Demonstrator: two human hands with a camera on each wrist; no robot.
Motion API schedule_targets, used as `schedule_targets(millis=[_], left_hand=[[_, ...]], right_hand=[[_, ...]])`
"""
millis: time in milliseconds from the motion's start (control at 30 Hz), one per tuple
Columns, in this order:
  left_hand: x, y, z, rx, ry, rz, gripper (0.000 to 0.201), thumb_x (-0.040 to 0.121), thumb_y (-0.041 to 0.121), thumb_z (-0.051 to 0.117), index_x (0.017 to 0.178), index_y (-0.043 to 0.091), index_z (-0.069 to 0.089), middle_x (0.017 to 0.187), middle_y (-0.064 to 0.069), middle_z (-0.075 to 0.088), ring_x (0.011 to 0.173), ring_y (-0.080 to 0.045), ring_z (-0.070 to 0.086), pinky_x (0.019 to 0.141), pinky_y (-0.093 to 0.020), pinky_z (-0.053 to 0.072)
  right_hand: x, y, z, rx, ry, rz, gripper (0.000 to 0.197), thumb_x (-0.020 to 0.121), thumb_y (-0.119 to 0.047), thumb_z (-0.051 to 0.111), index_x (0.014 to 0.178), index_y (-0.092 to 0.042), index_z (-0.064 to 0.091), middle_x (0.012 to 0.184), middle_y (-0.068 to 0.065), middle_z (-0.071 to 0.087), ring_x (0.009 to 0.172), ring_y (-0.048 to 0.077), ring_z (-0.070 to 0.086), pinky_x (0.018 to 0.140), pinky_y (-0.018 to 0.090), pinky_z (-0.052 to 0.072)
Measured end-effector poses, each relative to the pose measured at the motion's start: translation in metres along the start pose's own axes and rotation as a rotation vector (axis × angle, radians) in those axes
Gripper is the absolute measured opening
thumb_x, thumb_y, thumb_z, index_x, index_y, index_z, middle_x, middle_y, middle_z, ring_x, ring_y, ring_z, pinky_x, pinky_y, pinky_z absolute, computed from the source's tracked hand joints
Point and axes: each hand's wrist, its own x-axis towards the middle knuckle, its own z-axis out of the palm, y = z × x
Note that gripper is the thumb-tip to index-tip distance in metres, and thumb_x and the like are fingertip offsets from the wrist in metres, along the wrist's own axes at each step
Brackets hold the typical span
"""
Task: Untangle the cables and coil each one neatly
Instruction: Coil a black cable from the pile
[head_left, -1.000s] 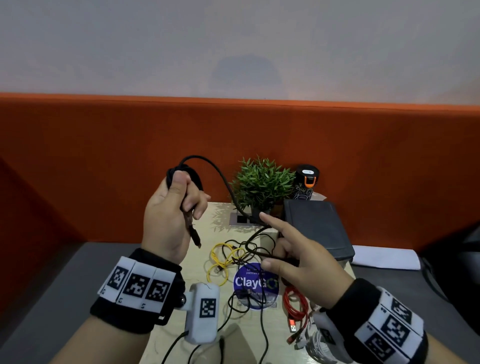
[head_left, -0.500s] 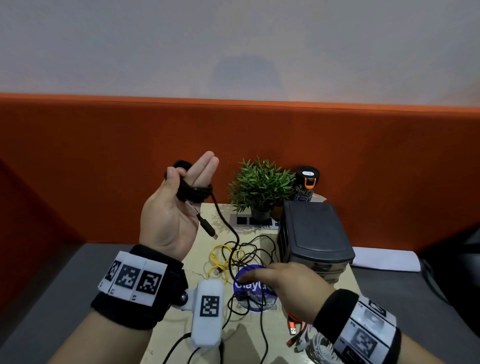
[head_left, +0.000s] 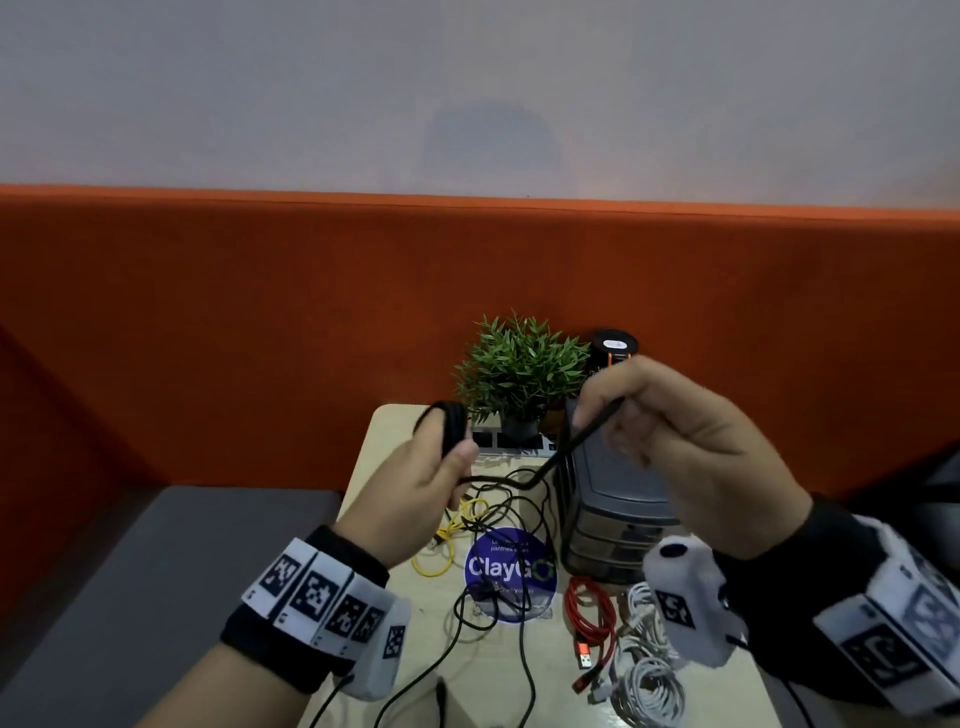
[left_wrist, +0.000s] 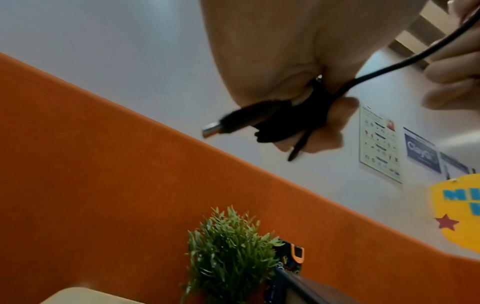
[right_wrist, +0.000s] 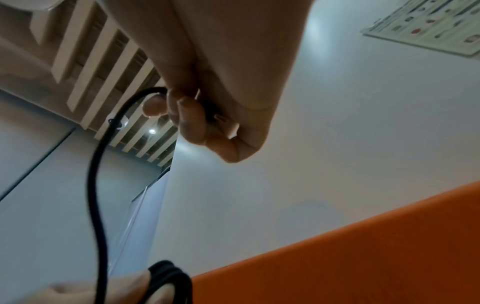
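My left hand (head_left: 421, 483) is raised over the table and grips a small coil of black cable (head_left: 449, 427) wound round its fingers. In the left wrist view the coil (left_wrist: 285, 121) sits in the curled fingers with a USB plug (left_wrist: 215, 128) sticking out. My right hand (head_left: 675, 441) pinches the free run of the same black cable (head_left: 582, 441), which slants down to the left hand; the right wrist view shows that strand (right_wrist: 96, 185) hanging from the fingertips. More black cable (head_left: 509, 519) lies tangled on the table with a yellow cable (head_left: 441, 540).
A small beige table (head_left: 384, 457) holds a blue ClayGo sticker (head_left: 511, 569), a red cable (head_left: 589, 629), a white cable bundle (head_left: 644, 675), a grey drawer box (head_left: 613, 509), a potted plant (head_left: 519, 374), a black-and-orange can (head_left: 613, 353). An orange partition (head_left: 260, 312) stands behind.
My right hand rose from the table and took hold of the black cable's free run. My left hand dropped lower and closed its fingers round the coil.
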Motion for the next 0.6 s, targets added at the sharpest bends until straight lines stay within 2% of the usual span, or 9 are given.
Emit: schedule_targets(millis=[67,133,200,267,300,433,467,533,600], left_hand=[[-0.003,0.003,0.006,-0.143,-0.08,0.03,0.027,0.093,0.054,0.037,0.091,0.027,0.043,0.062,0.004,0.048,0.053,-0.007,0.045,0.055,-0.026,0.039],[-0.005,0.003,0.011,-0.323,-0.146,0.011,0.052,0.078,0.07,0.051,0.092,0.021,0.046,0.061,0.008,0.046,0.055,-0.009,0.044,0.054,-0.026,0.039],[-0.008,0.004,0.013,-0.435,-0.17,-0.029,0.05,0.073,0.051,0.07,0.094,0.011,0.047,0.061,0.009,0.047,0.054,-0.012,0.046,0.054,-0.026,0.04],[-0.01,0.006,0.015,-0.525,-0.145,-0.033,0.029,0.079,0.027,0.067,0.09,0.009,0.046,0.058,0.008,0.047,0.05,-0.014,0.045,0.054,-0.028,0.039],[-0.011,0.008,0.015,-0.588,-0.118,-0.025,0.021,0.083,0.02,0.061,0.086,0.009,0.045,0.056,0.007,0.046,0.048,-0.014,0.044,0.057,-0.031,0.038],[-0.009,0.014,0.01,-0.843,-0.022,-0.023,0.014,0.091,0.018,0.047,0.082,0.01,0.039,0.051,0.004,0.032,0.044,-0.016,0.037,0.072,-0.04,0.036],[-0.009,0.015,0.009,-0.876,-0.01,-0.028,0.016,0.092,0.019,0.046,0.08,0.011,0.038,0.051,0.002,0.03,0.044,-0.016,0.036,0.074,-0.038,0.04],[-0.008,0.017,0.007,-0.907,0.008,-0.022,0.024,0.093,0.022,0.046,0.074,0.01,0.037,0.052,-0.001,0.028,0.045,-0.016,0.034,0.078,-0.033,0.044],[-0.008,0.019,0.007,-0.92,0.006,-0.024,0.031,0.094,0.024,0.046,0.071,0.004,0.038,0.051,-0.003,0.027,0.045,-0.017,0.034,0.077,-0.034,0.042]], right_hand=[[0.007,0.0,-0.003,-0.025,0.069,-0.009,0.034,0.098,-0.012,0.035,0.088,-0.03,0.063,0.067,-0.003,0.047,0.058,0.013,0.04,0.056,0.018,0.031],[0.012,0.0,-0.005,-0.019,0.167,-0.004,0.037,0.1,-0.01,0.032,0.091,-0.029,0.063,0.062,0.01,0.038,0.054,0.027,0.031,0.052,0.028,0.027],[0.017,0.003,-0.007,-0.059,0.22,0.032,0.034,0.102,-0.01,0.032,0.101,-0.026,0.063,0.061,0.008,0.042,0.055,0.027,0.036,0.054,0.024,0.032],[0.017,0.007,-0.007,-0.05,0.181,0.093,0.032,0.101,-0.016,0.034,0.116,-0.025,0.061,0.066,0.01,0.055,0.06,0.022,0.049,0.059,0.021,0.041],[0.016,0.01,-0.007,0.003,0.147,0.122,0.033,0.1,-0.022,0.035,0.12,-0.024,0.061,0.069,0.014,0.059,0.061,0.022,0.054,0.06,0.023,0.045],[0.006,0.018,0.0,0.153,0.069,0.248,0.036,0.095,-0.035,0.039,0.119,-0.024,0.064,0.072,0.016,0.064,0.059,0.031,0.056,0.055,0.033,0.049],[0.003,0.021,0.005,0.102,0.064,0.286,0.033,0.095,-0.034,0.041,0.118,-0.027,0.064,0.076,0.011,0.064,0.06,0.026,0.056,0.056,0.03,0.049],[-0.004,0.032,0.018,-0.182,0.004,0.331,0.025,0.094,-0.032,0.052,0.116,-0.041,0.06,0.084,-0.006,0.062,0.065,0.009,0.056,0.062,0.02,0.047],[-0.011,0.042,0.032,-0.409,-0.073,0.348,0.029,0.09,-0.031,0.059,0.117,-0.044,0.057,0.091,-0.013,0.06,0.069,0.004,0.056,0.067,0.019,0.047]])
